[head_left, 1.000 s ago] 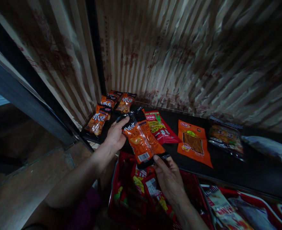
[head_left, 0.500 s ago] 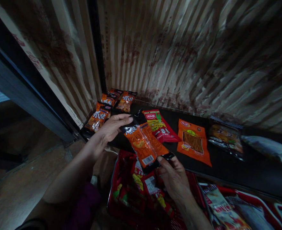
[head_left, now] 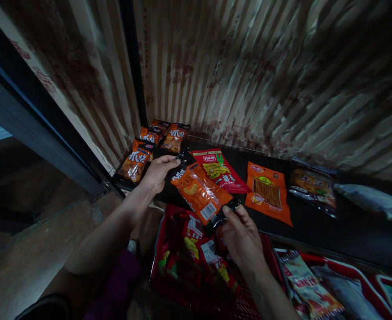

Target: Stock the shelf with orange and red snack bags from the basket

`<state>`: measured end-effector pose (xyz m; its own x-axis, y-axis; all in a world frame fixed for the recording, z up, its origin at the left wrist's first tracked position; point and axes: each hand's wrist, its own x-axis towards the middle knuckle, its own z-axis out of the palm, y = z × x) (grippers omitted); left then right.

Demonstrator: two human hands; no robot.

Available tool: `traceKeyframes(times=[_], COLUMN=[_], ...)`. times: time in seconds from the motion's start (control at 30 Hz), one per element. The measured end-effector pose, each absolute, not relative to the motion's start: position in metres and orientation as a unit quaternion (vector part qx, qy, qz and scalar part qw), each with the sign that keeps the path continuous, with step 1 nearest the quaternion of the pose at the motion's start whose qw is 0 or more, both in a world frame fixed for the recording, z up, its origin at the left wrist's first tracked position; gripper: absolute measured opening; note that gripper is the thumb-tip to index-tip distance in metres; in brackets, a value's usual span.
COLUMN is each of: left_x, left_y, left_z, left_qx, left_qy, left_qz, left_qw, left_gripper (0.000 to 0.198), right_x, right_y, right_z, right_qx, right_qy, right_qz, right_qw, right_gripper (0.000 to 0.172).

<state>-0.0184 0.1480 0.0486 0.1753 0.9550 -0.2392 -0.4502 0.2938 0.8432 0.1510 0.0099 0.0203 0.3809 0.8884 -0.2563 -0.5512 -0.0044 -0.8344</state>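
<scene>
An orange snack packet (head_left: 199,193) with black ends is stretched between both hands above the front edge of a dark shelf (head_left: 316,231). My left hand (head_left: 158,172) pinches its far black end, and my right hand (head_left: 241,235) pinches its near end. Several matching orange packets (head_left: 139,161) lie in the shelf's far left corner, just beyond my left hand. Below the hands sits a red basket (head_left: 164,249) filled with more packets.
On the shelf lie a red packet (head_left: 221,171), an orange packet (head_left: 267,191), a dark packet (head_left: 312,186) and a pale bag (head_left: 372,202). Striped paper covers the walls behind. A second red basket (head_left: 349,275) with packets is at the lower right.
Both hands have carried the orange packet slightly forward and lower, toward the shelf surface; my left hand has shifted a little nearer the corner packets.
</scene>
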Motion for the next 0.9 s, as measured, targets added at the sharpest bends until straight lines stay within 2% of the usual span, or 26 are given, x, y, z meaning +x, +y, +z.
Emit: traceKeyframes(times=[0.2,0.33,0.57,0.67,0.77,0.9], left_x=[-0.02,-0.017,0.002,0.008,0.01,0.009], left_y=[0.144,0.138,0.124,0.122,0.122,0.124], left_z=[0.049,0.05,0.038,0.038,0.041,0.046], left_qx=[0.276,0.249,0.304,0.288,0.259,0.231], left_qy=[0.346,0.261,0.238,0.261,0.292,0.332], left_qz=[0.463,0.421,0.401,0.437,0.453,0.453], left_qw=[0.768,0.832,0.831,0.811,0.802,0.794], left_gripper=[0.009,0.018,0.025,0.021,0.017,0.011], right_x=[0.156,0.154,0.154,0.159,0.165,0.169], right_y=[0.01,0.011,0.014,0.014,0.01,0.002], right_z=[0.023,0.027,0.012,0.003,0.004,0.014], right_qx=[-0.477,-0.471,-0.512,-0.568,-0.633,-0.625], right_qy=[-0.135,-0.129,-0.163,-0.196,-0.344,-0.591], right_qz=[0.515,0.505,0.435,0.366,0.239,0.001], right_qw=[0.699,0.712,0.723,0.711,0.651,0.51], right_gripper=[0.029,0.035,0.039,0.047,0.059,0.036])
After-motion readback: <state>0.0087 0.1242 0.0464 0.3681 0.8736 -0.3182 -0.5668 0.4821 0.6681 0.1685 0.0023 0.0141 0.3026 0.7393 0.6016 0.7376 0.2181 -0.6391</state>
